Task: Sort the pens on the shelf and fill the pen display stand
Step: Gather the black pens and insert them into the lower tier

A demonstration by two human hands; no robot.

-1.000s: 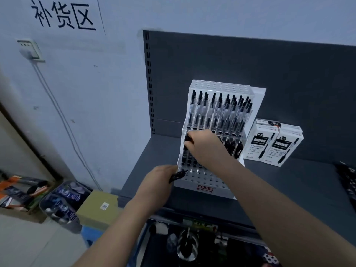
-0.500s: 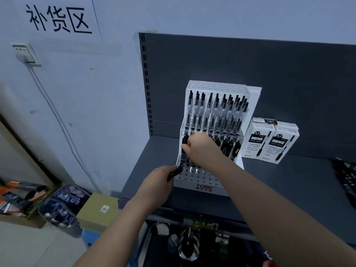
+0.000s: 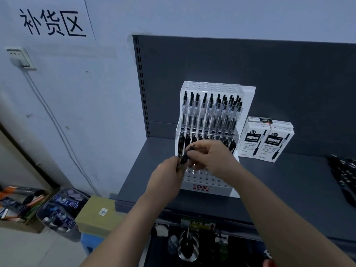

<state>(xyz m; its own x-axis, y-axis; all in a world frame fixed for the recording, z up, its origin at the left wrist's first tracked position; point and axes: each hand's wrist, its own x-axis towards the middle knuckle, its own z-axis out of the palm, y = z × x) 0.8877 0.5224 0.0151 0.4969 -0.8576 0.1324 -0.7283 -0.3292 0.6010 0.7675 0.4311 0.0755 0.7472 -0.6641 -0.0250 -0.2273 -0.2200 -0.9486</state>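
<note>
A white tiered pen display stand stands on the dark grey shelf. Its top tier holds several clear pens with black caps; the middle tier holds several black pens; the front rows of holes are bare. My left hand grips a bunch of black pens in front of the stand's left side. My right hand meets it there and pinches one black pen at the top of the bunch. How many pens the bunch holds is hidden by my fingers.
Two white pen boxes stand right of the stand. Loose black pens lie at the shelf's right edge. Left of the shelf on the floor sit a cardboard box and bins of goods. A lower shelf holds dark items.
My right hand has come back from the stand's middle tier to my left hand and now pinches a pen there. My left hand has risen slightly toward it.
</note>
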